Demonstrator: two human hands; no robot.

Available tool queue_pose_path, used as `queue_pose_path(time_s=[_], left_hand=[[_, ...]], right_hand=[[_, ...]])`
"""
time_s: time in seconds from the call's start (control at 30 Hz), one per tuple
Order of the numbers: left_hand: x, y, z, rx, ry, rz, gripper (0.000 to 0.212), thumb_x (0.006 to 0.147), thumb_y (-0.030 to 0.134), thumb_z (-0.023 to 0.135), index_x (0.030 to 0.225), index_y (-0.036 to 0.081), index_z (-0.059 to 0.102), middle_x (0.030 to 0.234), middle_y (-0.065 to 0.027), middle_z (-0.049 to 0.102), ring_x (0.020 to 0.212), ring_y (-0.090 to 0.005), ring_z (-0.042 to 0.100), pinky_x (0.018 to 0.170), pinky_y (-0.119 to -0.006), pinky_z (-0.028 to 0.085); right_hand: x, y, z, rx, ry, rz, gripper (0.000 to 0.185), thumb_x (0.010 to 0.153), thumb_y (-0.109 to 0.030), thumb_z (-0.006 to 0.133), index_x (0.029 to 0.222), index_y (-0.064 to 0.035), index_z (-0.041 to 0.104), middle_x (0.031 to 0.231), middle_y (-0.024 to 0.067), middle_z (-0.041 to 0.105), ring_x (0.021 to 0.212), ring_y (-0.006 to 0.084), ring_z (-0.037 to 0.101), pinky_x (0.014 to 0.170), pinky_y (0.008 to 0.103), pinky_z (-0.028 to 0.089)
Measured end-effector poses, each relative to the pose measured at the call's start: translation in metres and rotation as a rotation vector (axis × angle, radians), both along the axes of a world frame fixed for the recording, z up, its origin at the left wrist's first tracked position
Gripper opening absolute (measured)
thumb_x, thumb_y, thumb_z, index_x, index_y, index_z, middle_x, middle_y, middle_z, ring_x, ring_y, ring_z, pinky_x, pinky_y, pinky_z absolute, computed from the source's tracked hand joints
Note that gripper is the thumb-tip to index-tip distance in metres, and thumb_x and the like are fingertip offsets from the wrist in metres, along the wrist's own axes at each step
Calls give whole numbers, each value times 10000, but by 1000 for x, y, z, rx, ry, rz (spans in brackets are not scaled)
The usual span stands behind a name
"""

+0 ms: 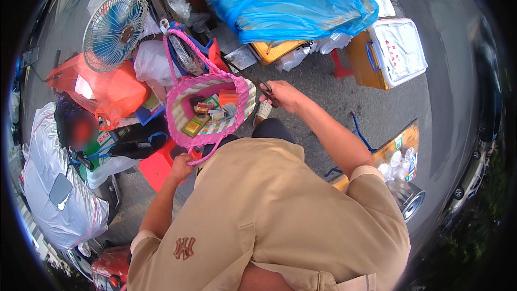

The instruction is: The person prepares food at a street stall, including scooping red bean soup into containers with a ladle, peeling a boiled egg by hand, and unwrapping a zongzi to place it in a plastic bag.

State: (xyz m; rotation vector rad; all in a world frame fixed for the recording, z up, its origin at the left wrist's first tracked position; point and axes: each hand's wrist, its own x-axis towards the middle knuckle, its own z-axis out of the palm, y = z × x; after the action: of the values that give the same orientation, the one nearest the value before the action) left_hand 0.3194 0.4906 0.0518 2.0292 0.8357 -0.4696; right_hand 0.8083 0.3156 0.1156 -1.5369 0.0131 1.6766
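Note:
My left hand (182, 166) grips the near pink handle of a woven plastic basket (173, 109). The basket's mouth faces me, and its far handle (192, 44) reaches up beside a white hook. Inside lie a yellow-green box (196, 124), an orange packet (228, 98), a small dark red box (203, 107) and some papers. To the right of the basket, my right hand (280, 96) is closed around the looped handles of dark scissors (268, 92). Their long, thin end points up and left, behind the basket's rim.
A fan (115, 30) and a red plastic bag (105, 89) with goods crowd the left. Below them is a silver-covered vehicle (52, 178). A red stool (155, 171) stands near my left hand. Ahead are a blue plastic-covered load (299, 4) and a lidded cooler box (398, 50); a wooden board (404, 139) is at right.

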Motion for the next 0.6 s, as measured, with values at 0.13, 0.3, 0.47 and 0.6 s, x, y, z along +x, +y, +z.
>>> queue_pose_path(time_s=[0.13,0.3,0.47,0.6], left_hand=[[10,-2,16,11,-29,33,126,801,171,781,813,53,740,831,-184,692,827,-345,690,752,-424,547],[20,-12,23,-33,-4,83,145,809,183,770,795,48,716,806,-176,683,833,-345,681,752,-425,543],[16,-15,14,-24,-107,57,214,815,208,777,751,39,661,785,-155,671,802,-335,656,730,-423,529],[0,-14,11,-16,-165,106,250,807,190,792,706,29,628,765,-140,655,780,-318,644,714,-399,517]], right_hand=[[6,75,24,-85,-74,-96,543,1021,-597,394,983,-87,575,763,64,665,549,105,551,502,273,424],[9,183,-2,-98,-292,34,652,1020,-580,349,923,2,625,765,130,643,577,191,568,513,379,420],[13,245,-73,-63,-308,-24,561,1025,-481,401,834,-1,619,744,148,617,571,235,536,536,406,420],[-1,244,-93,-8,-537,85,611,997,-465,476,1089,95,703,1170,317,669,1120,414,655,969,449,480]])
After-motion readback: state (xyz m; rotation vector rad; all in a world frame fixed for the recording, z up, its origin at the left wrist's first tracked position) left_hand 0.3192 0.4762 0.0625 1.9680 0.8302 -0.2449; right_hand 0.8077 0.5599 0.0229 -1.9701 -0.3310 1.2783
